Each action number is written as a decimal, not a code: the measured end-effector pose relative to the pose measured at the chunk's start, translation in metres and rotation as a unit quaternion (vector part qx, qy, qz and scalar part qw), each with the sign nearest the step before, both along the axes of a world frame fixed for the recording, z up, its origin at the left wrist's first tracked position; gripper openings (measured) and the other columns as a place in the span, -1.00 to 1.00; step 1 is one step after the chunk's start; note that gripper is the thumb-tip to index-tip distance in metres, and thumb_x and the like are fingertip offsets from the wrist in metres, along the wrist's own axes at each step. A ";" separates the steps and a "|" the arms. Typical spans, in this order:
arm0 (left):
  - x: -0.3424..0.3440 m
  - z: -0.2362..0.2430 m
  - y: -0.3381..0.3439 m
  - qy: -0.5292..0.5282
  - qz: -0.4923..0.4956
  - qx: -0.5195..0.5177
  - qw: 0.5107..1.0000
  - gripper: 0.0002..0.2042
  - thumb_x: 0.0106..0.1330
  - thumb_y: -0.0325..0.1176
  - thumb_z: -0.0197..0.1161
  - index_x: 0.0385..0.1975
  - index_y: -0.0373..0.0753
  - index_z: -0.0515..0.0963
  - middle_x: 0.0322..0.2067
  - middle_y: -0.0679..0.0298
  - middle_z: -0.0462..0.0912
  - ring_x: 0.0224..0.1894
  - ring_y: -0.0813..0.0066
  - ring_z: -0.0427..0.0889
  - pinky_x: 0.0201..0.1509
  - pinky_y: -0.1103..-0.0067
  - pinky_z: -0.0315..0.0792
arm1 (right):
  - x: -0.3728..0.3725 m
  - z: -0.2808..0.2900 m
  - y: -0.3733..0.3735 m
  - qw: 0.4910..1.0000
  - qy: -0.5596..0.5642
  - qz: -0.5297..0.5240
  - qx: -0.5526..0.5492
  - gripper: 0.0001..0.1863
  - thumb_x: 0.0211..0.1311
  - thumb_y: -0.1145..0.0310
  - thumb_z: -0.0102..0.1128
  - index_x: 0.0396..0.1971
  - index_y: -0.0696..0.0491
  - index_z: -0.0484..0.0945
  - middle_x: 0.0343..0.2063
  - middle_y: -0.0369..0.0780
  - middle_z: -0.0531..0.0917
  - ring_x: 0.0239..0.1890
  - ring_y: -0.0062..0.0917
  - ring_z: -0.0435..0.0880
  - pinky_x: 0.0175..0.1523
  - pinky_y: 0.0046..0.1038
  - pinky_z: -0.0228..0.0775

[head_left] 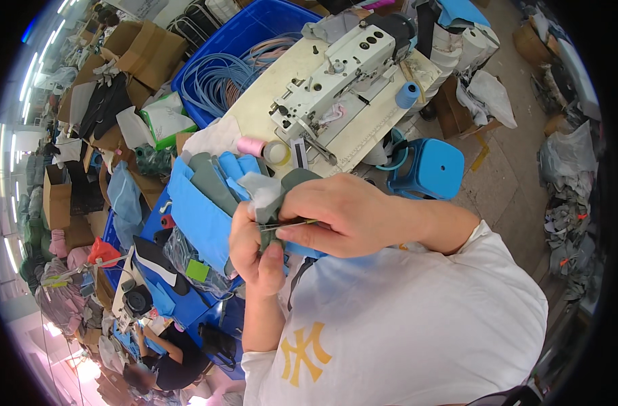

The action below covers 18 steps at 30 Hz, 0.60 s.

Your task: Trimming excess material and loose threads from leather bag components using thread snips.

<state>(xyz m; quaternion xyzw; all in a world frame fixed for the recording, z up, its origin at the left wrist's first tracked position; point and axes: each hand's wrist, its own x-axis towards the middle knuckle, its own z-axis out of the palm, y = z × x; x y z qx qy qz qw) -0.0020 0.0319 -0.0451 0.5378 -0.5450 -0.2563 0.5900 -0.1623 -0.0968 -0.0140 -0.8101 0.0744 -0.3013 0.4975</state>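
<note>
Both my hands meet over a small piece of grey-green fabric (269, 211) in front of my chest. My left hand (251, 254) is closed, pinching the fabric between thumb and fingers. From the right, my right hand (339, 210) grips thin metal tweezers (288, 224), their tips pointing at the fabric by my left fingers. A whitish, sheer scrap (261, 188) sticks up above the left fingers. Just beyond lie stacked blue fabric pieces (200, 213) and grey-green pieces (213, 177). Part of the held fabric is hidden behind my fingers.
A white sewing machine (342, 74) stands on a cream table (255, 88), with a blue thread cone (407, 95) and pink thread spool (250, 146). Blue cord fills a blue bin (190, 71). A blue stool (434, 169) stands right. Another person (177, 358) works at lower left.
</note>
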 end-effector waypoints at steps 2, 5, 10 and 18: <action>0.002 -0.005 0.004 -0.011 -0.005 0.015 1.000 -0.45 0.28 -0.08 0.17 -0.08 -0.59 0.49 0.08 -0.04 0.47 0.11 0.20 0.49 0.23 0.41 0.29 | -0.007 0.005 0.002 0.992 -0.055 -0.025 0.112 -0.84 0.36 0.36 0.17 -0.38 0.10 0.46 -0.59 -0.26 0.50 -0.55 -0.37 0.54 -0.40 -0.20 0.39; 0.008 -0.019 0.007 -0.069 -0.045 0.080 0.993 -0.53 0.28 -0.11 0.16 -0.17 -0.55 0.53 0.03 -0.03 0.49 0.04 0.23 0.50 0.17 0.45 0.31 | -0.015 0.004 -0.016 0.977 -0.154 -0.101 0.105 -0.89 0.35 0.43 0.21 -0.21 0.09 0.48 -0.46 -0.35 0.52 -0.57 -0.66 0.42 -0.40 -0.29 0.42; -0.014 -0.002 -0.006 0.035 -0.001 -0.001 0.999 -0.64 0.27 -0.18 0.17 -0.57 -0.39 0.36 -0.18 0.01 0.50 -0.21 0.32 0.41 -0.13 0.52 0.26 | -0.009 0.004 -0.013 0.986 -0.067 -0.076 0.134 -0.62 0.10 0.44 0.48 -0.18 0.03 0.42 -0.35 -0.34 0.57 -0.51 -0.81 0.38 -0.45 -0.68 0.21; -0.009 0.004 -0.009 -0.098 -0.019 -0.051 0.994 -0.78 0.06 -0.35 0.20 -0.61 -0.40 0.40 0.17 -0.27 0.45 0.20 -0.17 0.36 0.35 0.12 0.09 | 0.001 -0.014 -0.034 0.973 -0.127 -0.169 0.092 -0.70 0.11 0.49 0.44 -0.27 0.06 0.45 -0.43 -0.32 0.62 -0.45 -0.70 0.54 -0.33 -0.62 0.39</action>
